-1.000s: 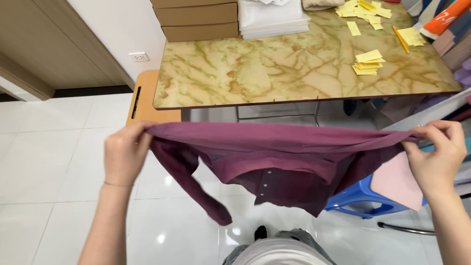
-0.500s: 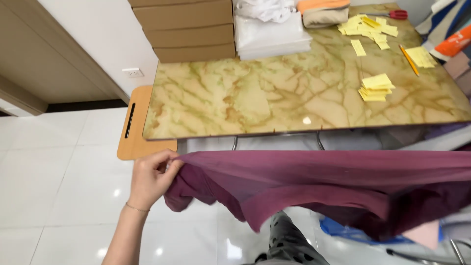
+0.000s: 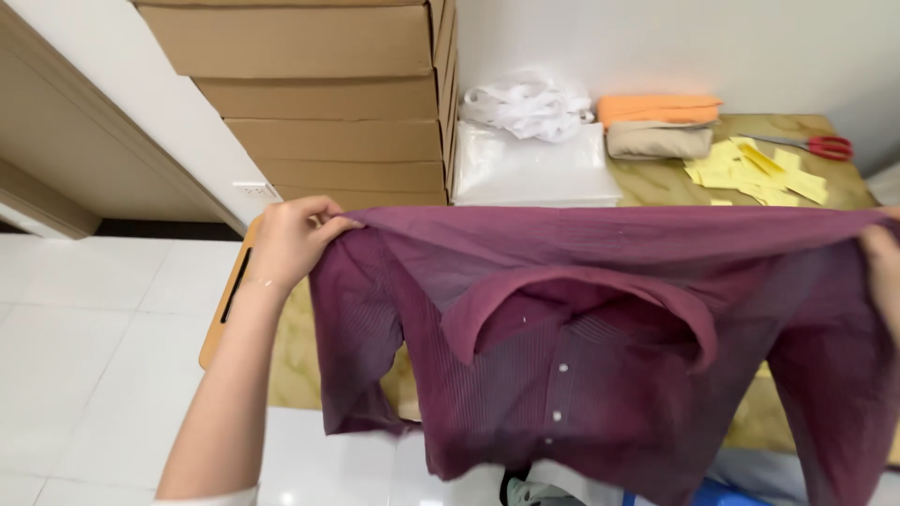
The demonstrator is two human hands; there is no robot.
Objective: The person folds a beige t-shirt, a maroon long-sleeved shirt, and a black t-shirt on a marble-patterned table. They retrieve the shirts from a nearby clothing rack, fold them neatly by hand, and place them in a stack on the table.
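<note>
Maroon shirt (image 3: 600, 347) hangs from your left hand (image 3: 291, 239), fingers pinching its shoulder; right hand (image 3: 883, 272) grip unclear, so it might slip onto the desk (image 3: 656, 183)

Maroon striped button-up shirt (image 3: 600, 356), held spread wide, collar folded forward, sleeves hanging

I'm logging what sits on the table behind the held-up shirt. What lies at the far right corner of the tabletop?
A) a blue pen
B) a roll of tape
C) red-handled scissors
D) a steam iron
C: red-handled scissors lie at the marble-patterned table's far right corner, beside the yellow paper slips, behind the maroon shirt.
</note>
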